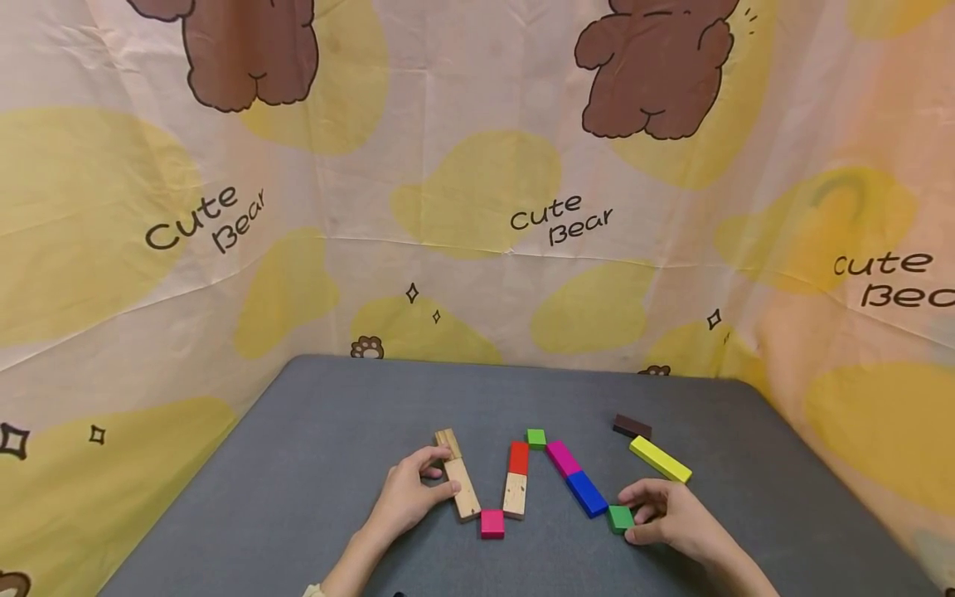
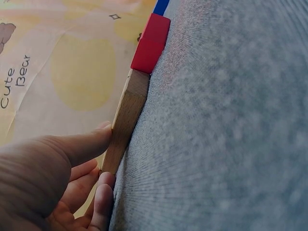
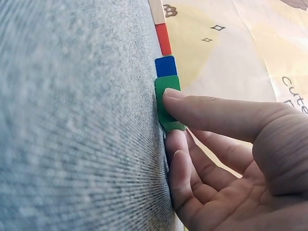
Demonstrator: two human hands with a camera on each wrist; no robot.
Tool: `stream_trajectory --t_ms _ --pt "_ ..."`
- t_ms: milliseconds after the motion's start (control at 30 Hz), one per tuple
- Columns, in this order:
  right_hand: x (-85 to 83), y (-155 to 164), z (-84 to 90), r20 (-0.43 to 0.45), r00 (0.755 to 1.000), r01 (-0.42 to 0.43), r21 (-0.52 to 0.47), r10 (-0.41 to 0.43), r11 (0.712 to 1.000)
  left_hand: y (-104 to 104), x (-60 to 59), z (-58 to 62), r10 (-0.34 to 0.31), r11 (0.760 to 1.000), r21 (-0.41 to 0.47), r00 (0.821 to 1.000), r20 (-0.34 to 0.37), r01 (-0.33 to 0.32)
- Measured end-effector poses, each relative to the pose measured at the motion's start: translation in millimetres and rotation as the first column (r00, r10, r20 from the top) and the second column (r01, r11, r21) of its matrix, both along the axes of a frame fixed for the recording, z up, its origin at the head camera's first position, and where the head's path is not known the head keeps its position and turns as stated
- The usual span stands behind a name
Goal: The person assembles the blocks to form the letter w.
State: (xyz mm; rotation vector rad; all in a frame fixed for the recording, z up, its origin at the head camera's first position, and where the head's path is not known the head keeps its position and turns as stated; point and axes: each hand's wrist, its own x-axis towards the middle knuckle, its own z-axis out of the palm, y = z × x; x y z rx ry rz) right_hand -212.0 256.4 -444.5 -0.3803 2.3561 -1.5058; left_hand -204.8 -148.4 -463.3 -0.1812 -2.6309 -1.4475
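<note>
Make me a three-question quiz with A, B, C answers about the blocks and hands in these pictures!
1. Where is the brown block?
A. just behind the yellow block
B. under the left hand
C. beside the pink square

2. How many green blocks are on the grey table?
A. one
B. two
C. four

3. What is the right hand doing?
A. resting flat on bare table
B. pinching a green block
C. lifting the blue block

Answers: 1 A, it lies at the yellow block's far end. 2 B, one by the right hand, one at the red block's top. 3 B, thumb and fingers close around it.

staged tabletop booth | cartoon-bear cloth backdrop [image 1: 477, 207] | grey table [image 1: 298, 464]
</note>
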Motion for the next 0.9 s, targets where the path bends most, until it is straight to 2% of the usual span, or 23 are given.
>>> stream_trajectory --t_ms 233,400,500,600,700,900 --pt "0.9 2.2 1.9 0.008 1.000 -0.027 -0.035 0.027 0.999 0.3 0.7 0.6 0.005 1.000 -0.004 1.000 0.004 -0.005" --pt "0.9 8.7 5.3 -0.003 0.999 -0.039 -0.002 0.039 0.999 0.2 0.3 0.4 0.004 1.000 -0.004 1.000 -0.003 -0.004" --pt "1.0 11.9 6.2 -0.042 0.999 -0.009 0.039 0.010 0.999 0.3 0.2 0.2 0.002 1.000 -0.009 1.000 -0.010 -0.002" --pt "1.7 13.1 6.8 -0.081 0.994 0.081 0.063 -0.076 0.995 0.4 0.4 0.4 0.001 1.000 -0.012 1.000 -0.008 -0.001" --pt "2.0 15.0 7.7 -0.150 0.970 0.205 0.080 -0.192 0.975 0.6 0.6 0.6 0.003 1.000 -0.012 1.000 -0.003 -0.003" --pt "-2.2 28.4 7.1 -0.317 0.878 0.411 0.112 -0.359 0.905 0.5 0.1 0.7 0.004 1.000 -0.002 1.000 -0.005 -0.004"
